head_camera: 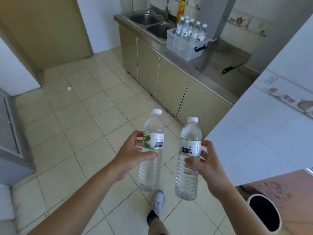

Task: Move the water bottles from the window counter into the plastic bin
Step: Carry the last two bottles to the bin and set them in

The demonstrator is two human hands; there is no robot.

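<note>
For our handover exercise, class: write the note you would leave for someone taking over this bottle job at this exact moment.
Left hand: grips one capped water bottle around its label, upright.
Right hand: grips a second bottle the same way.
Plastic bin: sits on the steel counter beside the double sink, across the tiled floor ahead.
Done: several bottles already stand upright in the bin.
Left: carry these two over and stand them in the bin. The window counter is not in view, so I cannot tell whether more remain there.

Bright, even daylight, soft shadows, slight overall blur, wide-angle bending at edges.
</note>
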